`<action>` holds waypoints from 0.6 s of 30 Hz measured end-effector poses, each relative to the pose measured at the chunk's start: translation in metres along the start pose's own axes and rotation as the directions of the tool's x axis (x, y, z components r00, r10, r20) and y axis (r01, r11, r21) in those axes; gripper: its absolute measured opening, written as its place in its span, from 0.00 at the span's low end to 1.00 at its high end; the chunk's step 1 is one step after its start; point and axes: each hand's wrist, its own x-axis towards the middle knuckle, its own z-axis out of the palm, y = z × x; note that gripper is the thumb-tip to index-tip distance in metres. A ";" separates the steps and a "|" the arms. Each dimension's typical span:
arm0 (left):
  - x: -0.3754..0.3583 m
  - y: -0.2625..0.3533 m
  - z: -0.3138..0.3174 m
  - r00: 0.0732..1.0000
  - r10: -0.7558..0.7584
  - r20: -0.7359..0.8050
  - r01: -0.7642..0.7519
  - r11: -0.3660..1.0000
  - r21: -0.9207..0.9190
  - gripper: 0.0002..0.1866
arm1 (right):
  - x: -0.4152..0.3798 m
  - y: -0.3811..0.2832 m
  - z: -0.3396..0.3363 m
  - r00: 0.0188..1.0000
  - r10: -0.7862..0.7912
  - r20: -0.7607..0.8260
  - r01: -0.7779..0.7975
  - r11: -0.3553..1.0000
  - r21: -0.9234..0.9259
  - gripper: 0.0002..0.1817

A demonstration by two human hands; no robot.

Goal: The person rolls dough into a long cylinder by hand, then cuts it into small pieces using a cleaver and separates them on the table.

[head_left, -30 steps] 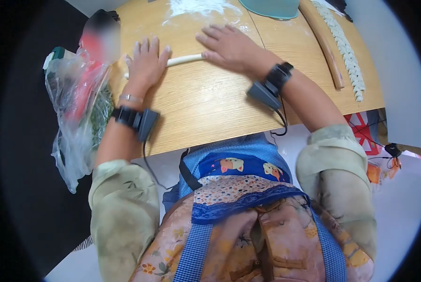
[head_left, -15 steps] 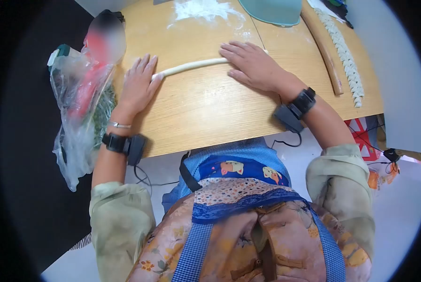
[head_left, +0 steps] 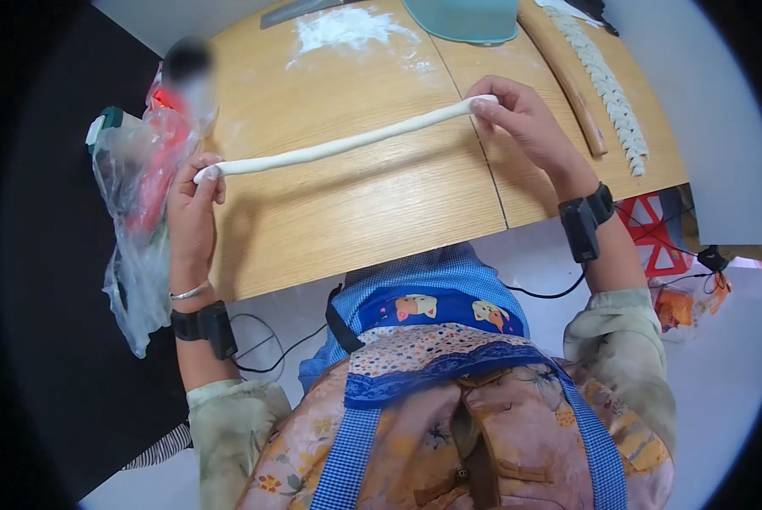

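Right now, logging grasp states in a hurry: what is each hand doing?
Left hand: closed, pinching the left end of the dough rope.
Right hand: closed, pinching the rope's right end.

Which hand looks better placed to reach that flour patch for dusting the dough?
Probably the right hand. It pinches the dough rope over the table, nearer the flour patch; the left hand is off the table's edge.

Blue checked apron (head_left: 449, 293), black cabled wristbands, pale sleeves

Wooden table (head_left: 372, 212); flour patch (head_left: 347, 25), teal bowl (head_left: 466, 15), rolling pin (head_left: 563, 76), row of dough pieces (head_left: 606, 85)
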 end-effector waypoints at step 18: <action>0.015 -0.046 0.066 0.916 0.204 0.346 -0.397 0.324 0.859 0.29 | 0.018 0.032 0.079 0.921 -0.261 0.291 0.357 0.261 -0.897 0.34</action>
